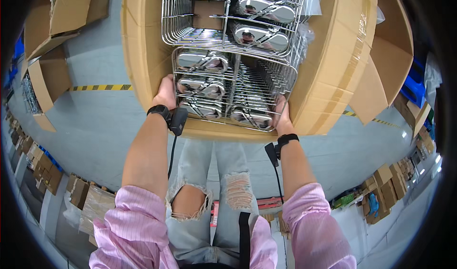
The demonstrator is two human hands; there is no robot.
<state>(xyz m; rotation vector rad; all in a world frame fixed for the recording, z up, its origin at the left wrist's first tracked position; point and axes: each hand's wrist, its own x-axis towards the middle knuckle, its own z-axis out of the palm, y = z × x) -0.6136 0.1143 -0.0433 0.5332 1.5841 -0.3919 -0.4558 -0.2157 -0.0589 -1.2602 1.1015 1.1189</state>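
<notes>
A shiny wire rack (235,86) with chrome trays lies inside a large open cardboard box (328,74), near its front wall. My left hand (165,93) grips the rack's left side and my right hand (282,114) grips its lower right corner. A second wire rack (228,12) of the same kind rests deeper in the box, just beyond the first. Both wrists carry black bands with small black devices and cables hanging from them.
More open cardboard boxes (52,26) stand at the left on the grey floor, and a yellow-black striped line (100,87) runs across it. Flattened cartons and stacked small boxes (381,188) lie along the lower edges. Blue crates (414,86) show at the right.
</notes>
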